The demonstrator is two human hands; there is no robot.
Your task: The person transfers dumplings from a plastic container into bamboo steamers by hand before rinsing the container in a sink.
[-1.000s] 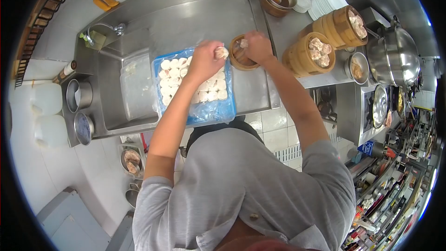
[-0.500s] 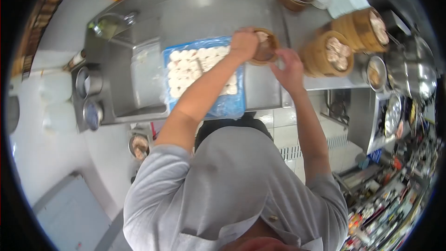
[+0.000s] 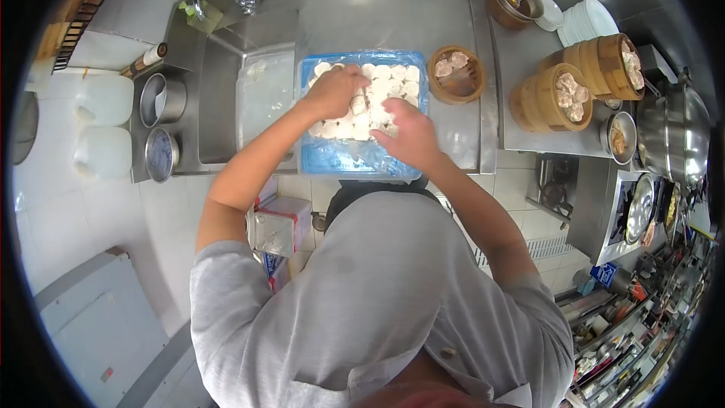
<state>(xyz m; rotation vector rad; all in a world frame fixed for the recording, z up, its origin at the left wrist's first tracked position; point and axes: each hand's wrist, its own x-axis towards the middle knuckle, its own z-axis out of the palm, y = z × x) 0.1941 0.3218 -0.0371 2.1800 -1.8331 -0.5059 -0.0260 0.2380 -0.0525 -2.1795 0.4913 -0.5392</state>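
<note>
A blue tray [image 3: 317, 162] lined with clear plastic holds rows of small round white pieces [image 3: 399, 73]. My left hand [image 3: 332, 95] reaches over its left half, fingers bent together beside a small elongated object [image 3: 358, 103]; what the fingertips hold is too small to make out. Over the tray's right half is my right hand [image 3: 411, 136], slightly blurred, thumb and fingers apart with nothing visible between them. Just right of the tray sits a round bamboo steamer [image 3: 459, 97] with a few pinkish dumplings [image 3: 452, 63] at its upper left.
Stacked bamboo steamers with dumplings [image 3: 572, 98] stand at right, near a brown pot [image 3: 507, 10], white plates [image 3: 587, 27] and a metal bowl [image 3: 619, 138]. A large steel pot [image 3: 672, 132] is farther right. At left are a sink [image 3: 220, 106] and two metal containers [image 3: 162, 100].
Both hands have left the small steamer and moved left over the tray. The steamer now stands on the counter, untouched. The view has shifted.
</note>
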